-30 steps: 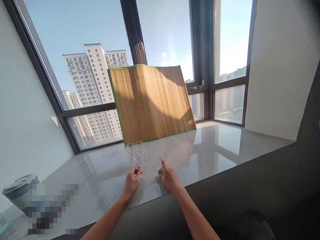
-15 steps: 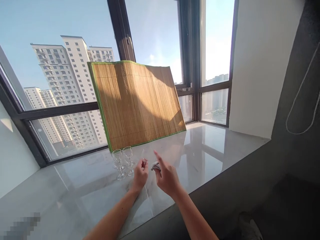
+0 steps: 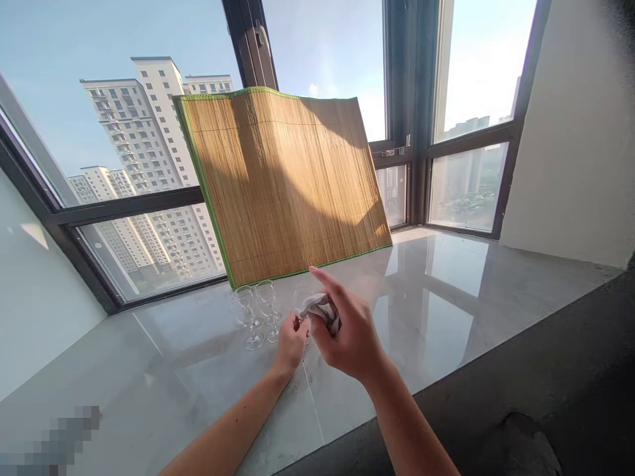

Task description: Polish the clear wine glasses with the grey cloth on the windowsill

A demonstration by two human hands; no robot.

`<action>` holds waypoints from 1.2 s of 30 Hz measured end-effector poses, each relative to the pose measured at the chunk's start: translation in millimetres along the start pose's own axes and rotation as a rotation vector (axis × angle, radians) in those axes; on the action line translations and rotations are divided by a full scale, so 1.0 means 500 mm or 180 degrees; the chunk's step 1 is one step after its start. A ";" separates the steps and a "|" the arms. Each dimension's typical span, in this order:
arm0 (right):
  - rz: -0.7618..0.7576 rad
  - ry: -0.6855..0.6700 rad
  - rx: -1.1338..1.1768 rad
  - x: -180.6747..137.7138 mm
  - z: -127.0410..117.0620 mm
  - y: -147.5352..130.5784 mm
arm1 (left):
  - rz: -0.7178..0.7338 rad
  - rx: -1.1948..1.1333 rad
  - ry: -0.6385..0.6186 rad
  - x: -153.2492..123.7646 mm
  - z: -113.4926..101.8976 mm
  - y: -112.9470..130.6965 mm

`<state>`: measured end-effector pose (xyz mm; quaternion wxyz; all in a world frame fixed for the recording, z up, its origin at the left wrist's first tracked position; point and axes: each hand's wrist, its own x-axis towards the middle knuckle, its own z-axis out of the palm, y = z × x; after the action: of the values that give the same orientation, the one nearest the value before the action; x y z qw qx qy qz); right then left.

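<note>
My left hand [image 3: 290, 342] is closed around the stem of a small clear stemmed glass [image 3: 300, 299], held just above the grey marble sill [image 3: 436, 297]. My right hand [image 3: 347, 327] pinches a small crumpled white cloth [image 3: 321, 307] against the glass's bowl, its index finger stretched out. Two more small stemmed glasses [image 3: 255, 311] stand on the sill just left of my left hand.
A bamboo mat with green edging [image 3: 288, 178] leans upright against the window behind the glasses. Dark window frames [image 3: 397, 99] and a white wall [image 3: 570, 132] bound the sill. A dark surface [image 3: 520, 410] borders the sill's near edge at the right.
My left hand has lifted the glass off the sill. My right hand has risen and brought the cloth up against the glass. The view has shifted right.
</note>
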<state>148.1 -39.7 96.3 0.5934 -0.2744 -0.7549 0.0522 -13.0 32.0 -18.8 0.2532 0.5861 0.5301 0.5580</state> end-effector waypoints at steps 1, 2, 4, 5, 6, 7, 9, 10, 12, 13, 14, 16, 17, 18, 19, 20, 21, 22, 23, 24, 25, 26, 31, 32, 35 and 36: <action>0.0205 -0.0119 -0.0118 -0.005 0.006 0.023 | -0.0085 -0.0072 -0.0066 -0.001 0.001 -0.001; 0.0415 -0.0224 -0.0289 -0.011 0.015 0.048 | -0.0168 -0.0147 -0.0112 -0.001 0.002 -0.003; 0.0842 -0.0358 -0.0662 -0.028 0.034 0.103 | -0.0264 -0.0247 -0.0123 0.000 0.004 -0.008; 0.1030 -0.0435 -0.0832 -0.038 0.043 0.129 | -0.0271 -0.0268 -0.0107 0.002 0.004 -0.010; 0.1194 -0.0571 -0.0991 -0.048 0.050 0.152 | -0.0257 -0.0271 -0.0089 0.003 0.004 -0.014; 0.1324 -0.0777 -0.1114 -0.059 0.056 0.171 | -0.0238 -0.0265 -0.0070 0.005 0.004 -0.017; 0.1499 -0.1307 -0.1300 -0.078 0.062 0.196 | -0.0212 -0.0265 -0.0055 0.008 0.004 -0.023; 0.1577 -0.1523 -0.1396 -0.085 0.063 0.201 | -0.0211 -0.0271 -0.0059 0.010 0.004 -0.025; 0.1764 -0.1770 -0.1616 -0.096 0.063 0.201 | -0.0209 -0.0278 -0.0077 0.010 0.005 -0.028; 0.1881 -0.1799 -0.1730 -0.100 0.063 0.197 | -0.0202 -0.0273 -0.0093 0.010 0.005 -0.028; 0.2015 -0.1767 -0.1834 -0.103 0.064 0.191 | -0.0196 -0.0259 -0.0102 0.010 0.005 -0.028; 0.2278 -0.1596 -0.1983 -0.107 0.070 0.179 | -0.0199 -0.0211 -0.0113 0.009 0.006 -0.027; 0.2374 -0.1493 -0.2032 -0.110 0.074 0.174 | -0.0210 -0.0187 -0.0119 0.009 0.006 -0.026; 0.2420 -0.1396 -0.2069 -0.113 0.079 0.171 | -0.0225 -0.0166 -0.0129 0.008 0.006 -0.025; 0.2400 -0.1328 -0.2086 -0.116 0.083 0.169 | -0.0237 -0.0153 -0.0136 0.009 0.006 -0.024; 0.2304 -0.1300 -0.2067 -0.119 0.087 0.169 | -0.0244 -0.0145 -0.0140 0.009 0.006 -0.024; 0.2160 -0.1300 -0.2010 -0.122 0.090 0.171 | -0.0241 -0.0135 -0.0144 0.009 0.006 -0.023; 0.2013 -0.1304 -0.1916 -0.123 0.091 0.174 | -0.0229 -0.0113 -0.0137 0.010 0.007 -0.022; 0.1887 -0.1293 -0.1792 -0.124 0.091 0.177 | -0.0207 -0.0069 -0.0120 0.010 0.007 -0.021; 0.1793 -0.1258 -0.1655 -0.123 0.090 0.180 | -0.0169 0.0008 -0.0091 0.009 0.006 -0.020; 0.1736 -0.1192 -0.1525 -0.120 0.088 0.183 | -0.0111 0.0126 -0.0050 0.008 0.006 -0.017; 0.1698 -0.1098 -0.1409 -0.117 0.086 0.184 | -0.0030 0.0278 -0.0001 0.007 0.005 -0.015; 0.1193 -0.0613 -0.0964 -0.095 0.084 0.166 | 0.0484 0.1117 0.0088 -0.002 0.002 -0.003; 0.1071 -0.0587 -0.0938 -0.093 0.085 0.159 | 0.0543 0.1281 0.0073 -0.003 0.001 -0.003; 0.0834 -0.0616 -0.0946 -0.091 0.086 0.142 | 0.0640 0.1818 -0.0050 -0.005 -0.003 0.000; 0.0793 -0.0623 -0.0949 -0.090 0.086 0.138 | 0.0662 0.2007 -0.0099 -0.005 -0.004 0.001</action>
<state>139.2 7.5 16.8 0.4590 -0.4440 -0.7685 0.0393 -14.1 28.7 -18.8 0.0092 0.6951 0.6101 0.3803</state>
